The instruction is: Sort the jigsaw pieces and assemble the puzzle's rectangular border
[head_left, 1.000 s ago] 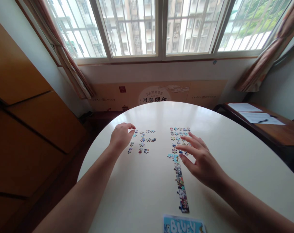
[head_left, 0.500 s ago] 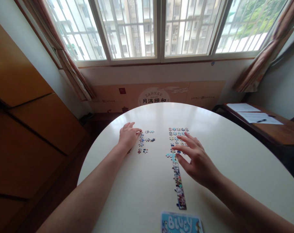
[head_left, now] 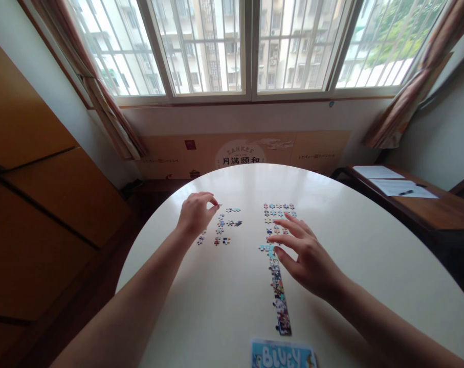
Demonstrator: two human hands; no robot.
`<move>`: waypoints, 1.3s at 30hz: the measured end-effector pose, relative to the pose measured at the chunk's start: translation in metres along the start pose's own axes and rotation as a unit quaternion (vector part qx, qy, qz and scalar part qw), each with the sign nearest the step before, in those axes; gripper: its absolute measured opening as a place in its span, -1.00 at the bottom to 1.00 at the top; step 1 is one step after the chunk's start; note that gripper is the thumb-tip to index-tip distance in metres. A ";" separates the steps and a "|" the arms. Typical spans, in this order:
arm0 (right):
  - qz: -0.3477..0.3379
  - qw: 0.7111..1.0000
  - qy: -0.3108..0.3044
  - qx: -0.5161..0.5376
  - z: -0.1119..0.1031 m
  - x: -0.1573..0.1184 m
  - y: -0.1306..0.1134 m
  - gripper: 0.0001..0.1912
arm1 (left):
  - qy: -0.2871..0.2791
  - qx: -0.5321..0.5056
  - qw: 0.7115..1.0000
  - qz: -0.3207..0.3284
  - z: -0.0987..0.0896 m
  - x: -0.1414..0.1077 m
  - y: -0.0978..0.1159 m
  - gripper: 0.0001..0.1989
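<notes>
- The left hand (head_left: 195, 210) is what moves: half a second ago I see its thumb and forefinger apart; now they meet at the far end of the left pieces.
- A tiny piece (head_left: 220, 205) shows at those fingertips, so I read this as a pinch; whether it is clear of the table (head_left: 201, 312) I cannot tell.
- Just right of that hand, loose pieces (head_left: 230, 223) lie in short runs, so I judge sorting or picking is under way.
- Further right, the rows (head_left: 269, 221) and the strip (head_left: 281, 296) below them look unchanged, with the Bluey box (head_left: 283, 356) at the near end.
- The right hand (head_left: 303, 250) stays over the rows, fingers spread, gripping nothing I can see.
</notes>
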State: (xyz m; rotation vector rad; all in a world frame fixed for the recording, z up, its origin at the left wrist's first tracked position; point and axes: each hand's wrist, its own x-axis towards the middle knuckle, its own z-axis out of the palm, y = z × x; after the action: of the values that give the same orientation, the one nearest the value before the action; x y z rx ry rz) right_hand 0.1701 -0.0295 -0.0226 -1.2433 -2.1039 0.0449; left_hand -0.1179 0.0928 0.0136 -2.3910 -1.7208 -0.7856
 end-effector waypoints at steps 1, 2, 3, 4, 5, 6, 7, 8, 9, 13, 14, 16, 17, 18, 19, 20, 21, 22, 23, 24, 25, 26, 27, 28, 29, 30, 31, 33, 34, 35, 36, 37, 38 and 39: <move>0.000 1.000 -0.006 -0.012 0.000 0.000 0.001 -0.72 | 0.018 -0.023 0.999 0.027 -0.005 -0.005 0.009 -0.95; 0.001 1.000 -0.015 -0.023 0.001 -0.001 0.002 -0.72 | 0.016 -0.039 0.998 0.048 -0.008 -0.010 0.019 -0.95; 0.004 0.999 -0.026 -0.034 0.002 -0.001 0.002 -0.72 | 0.004 -0.046 0.997 0.064 -0.011 -0.017 0.030 -0.94; 0.007 0.998 -0.037 -0.044 0.002 -0.002 0.003 -0.72 | -0.017 -0.048 0.995 0.091 -0.011 -0.023 0.041 -0.93; 0.010 0.998 -0.046 -0.051 0.003 -0.002 0.003 -0.72 | -0.042 -0.046 0.991 0.117 -0.010 -0.030 0.051 -0.91; 0.012 0.997 -0.054 -0.056 0.004 -0.003 0.002 -0.72 | -0.069 -0.046 0.986 0.143 -0.008 -0.035 0.061 -0.90; 0.011 0.996 -0.058 -0.059 0.004 -0.003 0.002 -0.72 | -0.087 -0.043 0.982 0.162 -0.005 -0.040 0.069 -0.89; 0.011 0.996 -0.061 -0.062 0.005 -0.003 0.001 -0.71 | -0.101 -0.039 0.979 0.175 -0.002 -0.044 0.075 -0.88; 0.010 0.996 -0.062 -0.064 0.005 -0.003 0.001 -0.70 | -0.113 -0.037 0.976 0.185 0.001 -0.047 0.079 -0.88; 0.013 0.994 -0.075 -0.073 0.005 -0.001 0.000 -0.67 | -0.141 -0.054 0.969 0.197 0.010 -0.051 0.081 -0.90; 0.015 0.994 -0.081 -0.073 0.005 -0.001 0.000 -0.67 | -0.145 -0.060 0.968 0.197 0.011 -0.051 0.081 -0.91; 0.018 0.993 -0.091 -0.070 0.006 0.000 -0.001 -0.68 | -0.150 -0.074 0.967 0.194 0.011 -0.051 0.080 -0.91; 0.019 0.993 -0.094 -0.069 0.006 0.000 -0.001 -0.69 | -0.154 -0.083 0.966 0.193 0.011 -0.050 0.080 -0.91; 0.020 0.993 -0.095 -0.068 0.006 0.000 -0.001 -0.70 | -0.158 -0.091 0.965 0.190 0.011 -0.050 0.080 -0.91; 0.021 0.993 -0.095 -0.068 0.007 0.000 -0.001 -0.70 | -0.163 -0.100 0.963 0.188 0.012 -0.050 0.080 -0.90; 0.021 0.993 -0.096 -0.068 0.007 0.001 -0.002 -0.71 | -0.168 -0.106 0.962 0.186 0.012 -0.050 0.080 -0.89; 0.022 0.993 -0.097 -0.068 0.007 0.001 -0.002 -0.72 | -0.172 -0.111 0.961 0.184 0.012 -0.049 0.080 -0.89; 0.023 0.993 -0.098 -0.067 0.008 0.001 -0.002 -0.73 | -0.175 -0.112 0.961 0.182 0.013 -0.049 0.081 -0.88; 0.024 0.992 -0.101 -0.066 0.008 0.002 -0.002 -0.75 | -0.177 -0.111 0.961 0.180 0.014 -0.049 0.081 -0.88; 0.026 0.992 -0.103 -0.065 0.009 0.002 -0.003 -0.76 | -0.178 -0.108 0.962 0.178 0.014 -0.049 0.081 -0.88; 0.028 0.992 -0.105 -0.065 0.009 0.002 -0.003 -0.77 | -0.180 -0.105 0.962 0.176 0.015 -0.049 0.081 -0.88; 0.030 0.992 -0.108 -0.064 0.009 0.003 -0.003 -0.78 | -0.181 -0.102 0.962 0.174 0.015 -0.050 0.081 -0.88; 0.031 0.992 -0.109 -0.062 0.009 0.003 -0.003 -0.79 | -0.183 -0.101 0.962 0.175 0.015 -0.050 0.081 -0.88; 0.032 0.991 -0.111 -0.061 0.009 0.003 -0.004 -0.79 | -0.186 -0.102 0.961 0.176 0.015 -0.050 0.081 -0.89; 0.033 0.991 -0.112 -0.060 0.009 0.003 -0.004 -0.80 | -0.189 -0.104 0.960 0.176 0.014 -0.050 0.081 -0.89; 0.032 0.991 -0.115 -0.059 0.009 0.003 -0.004 -0.80 | -0.192 -0.107 0.959 0.177 0.013 -0.049 0.080 -0.89; 0.031 0.991 -0.117 -0.059 0.009 0.003 -0.004 -0.80 | -0.195 -0.109 0.959 0.177 0.012 -0.049 0.080 -0.89; 0.028 0.991 -0.119 -0.060 0.009 0.002 -0.004 -0.79 | -0.200 -0.112 0.958 0.172 0.010 -0.048 0.078 -0.90; 0.026 0.991 -0.119 -0.059 0.009 0.002 -0.004 -0.77 | -0.199 -0.115 0.959 0.166 0.009 -0.048 0.077 -0.91; 0.025 0.991 -0.119 -0.058 0.009 0.002 -0.004 -0.76 | -0.196 -0.119 0.960 0.160 0.009 -0.047 0.076 -0.92; 0.025 0.991 -0.117 -0.056 0.009 0.002 -0.003 -0.75 | -0.192 -0.124 0.961 0.154 0.009 -0.047 0.075 -0.91; 0.024 0.992 -0.115 -0.055 0.009 0.001 -0.003 -0.74 | -0.187 -0.129 0.963 0.146 0.010 -0.047 0.075 -0.87; 0.023 0.992 -0.114 -0.054 0.009 0.001 -0.003 -0.74 | -0.184 -0.133 0.964 0.140 0.011 -0.048 0.075 -0.82; 0.023 0.992 -0.114 -0.054 0.009 0.001 -0.003 -0.74 | -0.186 -0.135 0.964 0.138 0.012 -0.048 0.075 -0.78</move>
State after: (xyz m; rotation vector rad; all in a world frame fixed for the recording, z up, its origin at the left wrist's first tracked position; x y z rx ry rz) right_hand 0.1618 -0.0276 -0.0279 -1.4066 -2.2987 0.0992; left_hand -0.0567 0.0292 -0.0025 -3.0421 -1.4044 -0.5903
